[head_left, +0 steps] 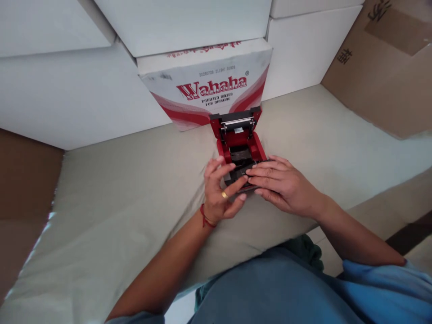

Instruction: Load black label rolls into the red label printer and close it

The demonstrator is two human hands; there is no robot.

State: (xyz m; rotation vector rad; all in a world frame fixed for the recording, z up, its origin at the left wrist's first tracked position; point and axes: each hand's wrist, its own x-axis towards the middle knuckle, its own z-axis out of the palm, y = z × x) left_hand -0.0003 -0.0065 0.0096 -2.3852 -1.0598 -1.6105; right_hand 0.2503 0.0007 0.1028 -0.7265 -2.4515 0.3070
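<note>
A small red and black receipt printer (259, 146) stands on the cloth-covered surface with its lid (235, 115) raised at the back. Under the lid a dark roller and a metal bar show, and a black hollow lies in the red body. My left hand (221, 191) is at the printer's front left corner, fingers apart and bent, with fingertips touching the black front part (240, 173). From the right, my right hand (283, 182) lies over that same front part with fingers stretched out. The fingers of both hands partly cover the printer's front.
A white and red water carton (216, 85) stands right behind the printer. White boxes (202, 22) are stacked along the back. Brown cardboard boxes stand at the right (381, 81) and left (27, 193). The pale cloth (118, 202) ends at a front edge near my body.
</note>
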